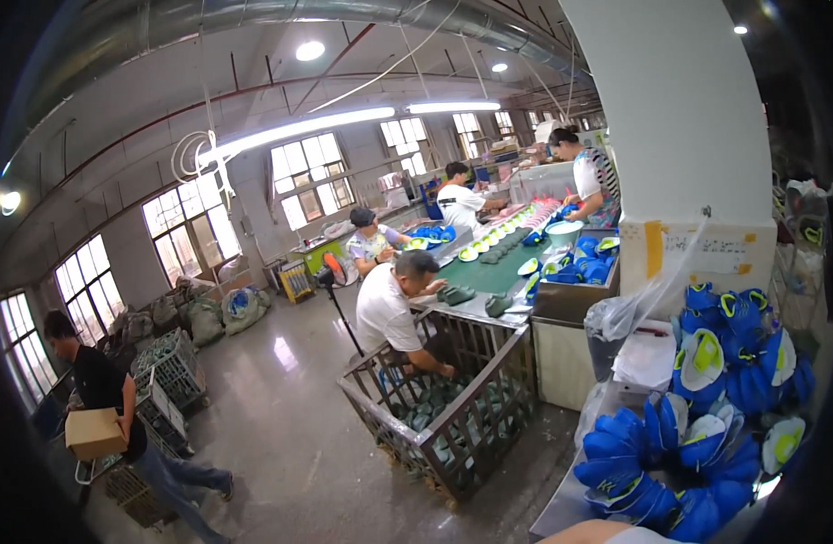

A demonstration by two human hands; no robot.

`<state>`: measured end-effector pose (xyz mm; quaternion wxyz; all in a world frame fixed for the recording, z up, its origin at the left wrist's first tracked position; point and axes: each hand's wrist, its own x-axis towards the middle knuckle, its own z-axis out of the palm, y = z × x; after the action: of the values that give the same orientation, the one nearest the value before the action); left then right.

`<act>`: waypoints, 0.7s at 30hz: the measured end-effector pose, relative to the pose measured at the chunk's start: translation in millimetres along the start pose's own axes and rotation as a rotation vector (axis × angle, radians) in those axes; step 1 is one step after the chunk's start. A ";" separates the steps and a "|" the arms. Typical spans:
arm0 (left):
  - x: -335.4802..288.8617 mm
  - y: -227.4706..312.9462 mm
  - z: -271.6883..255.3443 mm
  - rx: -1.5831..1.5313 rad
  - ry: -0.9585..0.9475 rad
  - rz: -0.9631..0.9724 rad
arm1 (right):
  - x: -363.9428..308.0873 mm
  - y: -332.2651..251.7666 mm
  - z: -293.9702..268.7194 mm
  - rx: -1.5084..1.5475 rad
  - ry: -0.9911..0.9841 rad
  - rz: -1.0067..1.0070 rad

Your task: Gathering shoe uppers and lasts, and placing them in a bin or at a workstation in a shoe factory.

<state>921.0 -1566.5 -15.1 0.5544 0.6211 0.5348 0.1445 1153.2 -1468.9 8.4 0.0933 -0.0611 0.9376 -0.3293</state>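
Note:
Neither of my hands shows in the head view. A bare strip of what looks like my arm point(584, 533) enters at the lower edge, beside a light sleeve. It lies nearest to a heap of blue shoe uppers point(616, 444) with white and lime-green linings. More blue uppers point(743, 317) are piled behind them against the pillar. Whether my fingers touch any of these is hidden below the picture.
A slatted cart point(475, 403) of dark green shoe lasts stands ahead; a person point(385, 313) reaches into it. Several people work along a green conveyor point(489, 272). At left a person carries a cardboard box point(96, 432). A white pillar point(684, 118) rises at right.

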 end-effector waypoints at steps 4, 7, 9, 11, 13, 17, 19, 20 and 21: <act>-16.4 -3.4 1.6 -0.004 0.013 -0.020 | 15.7 -8.1 0.1 0.012 -0.008 -0.047; -27.3 -2.7 -0.1 0.010 0.016 -0.034 | 25.9 -14.8 0.1 0.017 0.004 -0.079; -35.6 -2.6 -0.9 0.018 0.012 -0.049 | 32.9 -20.2 1.7 0.027 0.014 -0.100; -41.0 -0.2 -1.2 0.032 0.013 -0.055 | 36.7 -24.8 1.4 0.027 0.025 -0.119; -45.9 1.4 -1.2 0.042 0.010 -0.063 | 40.3 -28.9 1.8 0.032 0.035 -0.136; -56.3 2.6 -0.5 0.057 -0.009 -0.084 | 47.8 -38.0 5.8 0.054 0.057 -0.165; -59.9 3.0 -0.2 0.063 -0.019 -0.090 | 50.6 -41.4 7.2 0.064 0.067 -0.176; -60.6 3.0 -0.1 0.064 -0.021 -0.092 | 51.4 -42.1 7.1 0.067 0.068 -0.182; -61.4 2.7 0.3 0.064 -0.023 -0.093 | 52.4 -42.8 7.2 0.071 0.068 -0.187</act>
<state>898.9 -1616.8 12.5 0.5467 0.6146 0.5608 0.0945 1105.9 -1515.6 22.8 0.0323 -0.1339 0.9183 -0.3713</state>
